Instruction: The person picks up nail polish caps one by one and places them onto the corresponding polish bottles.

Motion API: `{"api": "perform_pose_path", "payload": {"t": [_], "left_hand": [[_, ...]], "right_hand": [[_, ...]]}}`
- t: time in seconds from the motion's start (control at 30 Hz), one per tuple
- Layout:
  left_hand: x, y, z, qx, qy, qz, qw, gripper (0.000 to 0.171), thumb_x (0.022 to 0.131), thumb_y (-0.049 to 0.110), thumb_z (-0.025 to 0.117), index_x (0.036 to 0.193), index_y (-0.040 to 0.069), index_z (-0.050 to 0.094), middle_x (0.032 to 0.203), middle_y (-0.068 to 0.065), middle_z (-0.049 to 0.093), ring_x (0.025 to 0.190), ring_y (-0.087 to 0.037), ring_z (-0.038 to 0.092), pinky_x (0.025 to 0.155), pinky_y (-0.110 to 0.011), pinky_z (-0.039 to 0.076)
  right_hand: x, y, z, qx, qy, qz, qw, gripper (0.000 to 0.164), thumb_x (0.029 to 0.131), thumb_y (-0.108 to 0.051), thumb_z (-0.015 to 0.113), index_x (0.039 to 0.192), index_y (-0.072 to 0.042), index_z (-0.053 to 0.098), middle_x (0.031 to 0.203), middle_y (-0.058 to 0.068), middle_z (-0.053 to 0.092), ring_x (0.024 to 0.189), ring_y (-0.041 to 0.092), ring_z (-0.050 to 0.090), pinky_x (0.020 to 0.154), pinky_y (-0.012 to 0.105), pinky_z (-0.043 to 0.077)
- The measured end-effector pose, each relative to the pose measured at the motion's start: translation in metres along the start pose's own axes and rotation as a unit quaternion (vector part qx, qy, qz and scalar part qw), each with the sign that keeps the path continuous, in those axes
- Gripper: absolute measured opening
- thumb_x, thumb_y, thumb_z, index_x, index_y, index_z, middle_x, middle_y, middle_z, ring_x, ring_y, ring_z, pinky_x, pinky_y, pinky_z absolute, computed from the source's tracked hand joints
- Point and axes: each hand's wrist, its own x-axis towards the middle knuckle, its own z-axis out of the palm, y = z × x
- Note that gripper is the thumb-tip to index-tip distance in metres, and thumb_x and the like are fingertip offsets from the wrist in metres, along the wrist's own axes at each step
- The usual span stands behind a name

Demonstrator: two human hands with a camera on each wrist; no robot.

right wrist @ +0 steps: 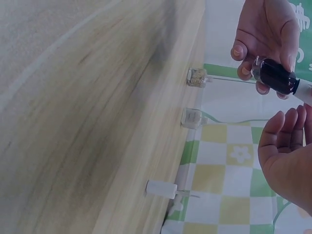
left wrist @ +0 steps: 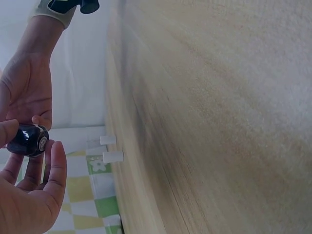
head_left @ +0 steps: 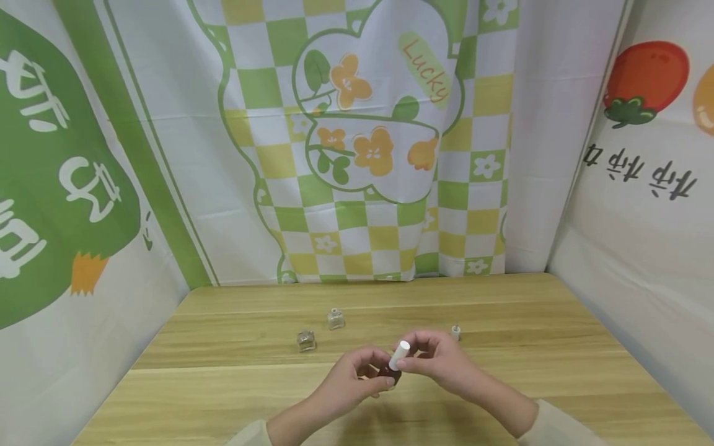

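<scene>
- The big cloth wall with green and yellow squares (head_left: 334,241) hangs at the back, across the top middle of the head view
- The light brown wooden table (head_left: 223,396) fills the bottom of the head view
- The person's right hand (head_left: 440,362), right of the bottom middle, pinches a white cap with its thumb and fingers
- The person's left hand (head_left: 351,375), just left of it, holds a small bottle between thumb and fingers
- That dark, shiny glass bottle (head_left: 389,373) is up off the table between the two hands, low in the middle, and leans a little
- Two little see-through glass bottles (head_left: 336,319) (head_left: 306,341) stand near each other on the table, left of the hands, with no caps on
- The smooth white tube-shaped cap (head_left: 400,355) sits on the dark bottle and points to the upper right
- Another small white cap (head_left: 456,333) stands on the table past the right hand, brush up
</scene>
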Motion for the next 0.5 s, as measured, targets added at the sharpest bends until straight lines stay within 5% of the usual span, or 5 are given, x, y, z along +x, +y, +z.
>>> {"api": "perform_pose_path", "payload": {"t": [0.5], "left_hand": [[-0.0001,-0.0043,0.0005,0.001,0.006,0.0,1.0,0.023,0.089,0.008,0.069,0.111,0.003,0.065,0.103,-0.005,0.066,0.082,-0.018,0.061,0.066,-0.028,0.054]], "right_hand": [[0.0008,0.0042,0.0072,-0.016,0.037,0.043,0.998,0.021,0.086,-0.013,0.074,0.093,0.002,0.061,0.084,0.003,0.061,0.082,0.018,0.056,0.071,0.031,0.052]]}}
